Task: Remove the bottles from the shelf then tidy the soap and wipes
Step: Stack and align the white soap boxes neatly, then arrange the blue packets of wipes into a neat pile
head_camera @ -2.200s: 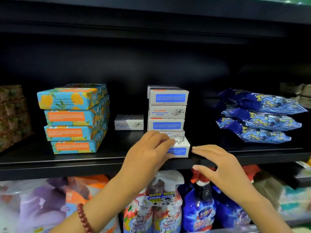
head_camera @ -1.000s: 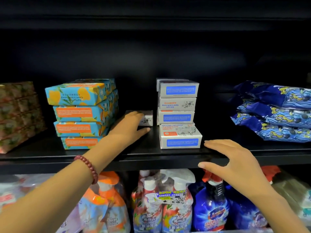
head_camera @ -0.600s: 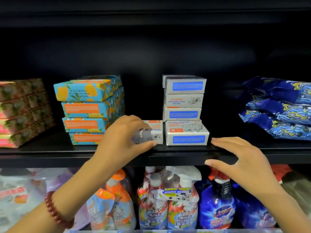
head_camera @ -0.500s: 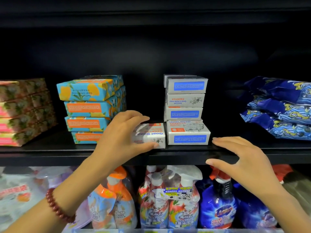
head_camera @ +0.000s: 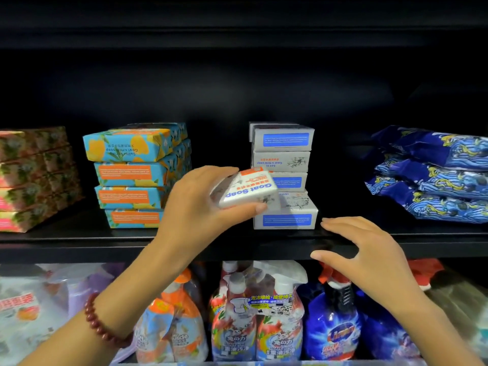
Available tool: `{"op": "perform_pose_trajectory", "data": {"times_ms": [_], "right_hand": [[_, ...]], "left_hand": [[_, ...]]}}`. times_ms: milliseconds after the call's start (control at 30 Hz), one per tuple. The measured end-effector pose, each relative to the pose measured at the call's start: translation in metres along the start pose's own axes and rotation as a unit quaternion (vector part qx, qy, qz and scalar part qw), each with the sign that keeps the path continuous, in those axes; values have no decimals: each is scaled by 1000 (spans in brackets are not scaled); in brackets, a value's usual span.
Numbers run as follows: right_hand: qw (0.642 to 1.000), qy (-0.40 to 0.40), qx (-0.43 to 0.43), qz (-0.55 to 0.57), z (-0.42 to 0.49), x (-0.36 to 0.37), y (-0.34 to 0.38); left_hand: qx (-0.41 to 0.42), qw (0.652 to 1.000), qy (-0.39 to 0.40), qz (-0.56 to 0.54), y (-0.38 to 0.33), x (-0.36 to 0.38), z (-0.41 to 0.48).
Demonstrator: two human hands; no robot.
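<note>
The fingers (head_camera: 219,170) of the left hand (head_camera: 195,207) curl over the top edge of a white Goat Soap box (head_camera: 248,190) while the thumb (head_camera: 254,208) presses up from beneath. The box is pinched between them and held tilted in the air, clear of the shelf (head_camera: 79,247) and just in front of the white-and-blue soap stack (head_camera: 284,143). A red bead bracelet (head_camera: 103,326) circles that wrist. The right hand (head_camera: 369,257) grips nothing: its fingers (head_camera: 343,223) are spread and nearly straight, tips resting at the shelf's front edge just right of the stack's bottom box (head_camera: 286,219), thumb hanging below the lip. Further left a teal-and-orange soap stack (head_camera: 132,175) stands four high and fairly square, and beyond it pink floral boxes (head_camera: 29,178) fill the corner. Well to the right, blue wipes packs (head_camera: 435,178) lie in a loose heap of three. No bottles show on this shelf, so the first part of the job looks finished here; the spray bottles (head_camera: 258,313) in sight all stand on the level below. The soap tidying seems to be under way: the held box has no place yet and most likely belongs on the white-and-blue soap stack, whose layers sit slightly out of line. The wipes look unsorted and probably want squaring up last.
</note>
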State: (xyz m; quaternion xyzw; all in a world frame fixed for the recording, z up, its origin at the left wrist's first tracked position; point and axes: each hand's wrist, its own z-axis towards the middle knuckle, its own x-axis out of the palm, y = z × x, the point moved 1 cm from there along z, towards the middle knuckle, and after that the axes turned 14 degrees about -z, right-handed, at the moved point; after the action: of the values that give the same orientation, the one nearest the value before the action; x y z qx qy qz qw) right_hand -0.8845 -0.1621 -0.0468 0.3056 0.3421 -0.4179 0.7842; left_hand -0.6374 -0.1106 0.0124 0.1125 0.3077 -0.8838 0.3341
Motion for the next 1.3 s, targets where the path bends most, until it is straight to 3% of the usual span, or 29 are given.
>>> {"op": "perform_pose_trajectory", "data": {"times_ms": [367,433,600,967,1100,1167,1300], "right_hand": [[1000,0,-5,10,1,3,-4],[1000,-2,-4,10,0,4,-4],[1000,-6,-2,12,0,5,-4],[1000,-4,5,15,-2,5,-2],[998,13,-15,66,-1,-7,-9],[994,-54,-5,94,0,-28,-22],[977,-211,24,27,8,-83,-68]], "left_hand": [[-27,995,100,-11,-6,60,38],[-18,995,94,14,-2,61,35],[114,990,40,71,6,60,15],[89,994,34,53,9,62,10],[144,988,11,58,0,65,7],[183,982,0,49,-12,70,6],[211,977,-1,22,-35,101,3]]}}
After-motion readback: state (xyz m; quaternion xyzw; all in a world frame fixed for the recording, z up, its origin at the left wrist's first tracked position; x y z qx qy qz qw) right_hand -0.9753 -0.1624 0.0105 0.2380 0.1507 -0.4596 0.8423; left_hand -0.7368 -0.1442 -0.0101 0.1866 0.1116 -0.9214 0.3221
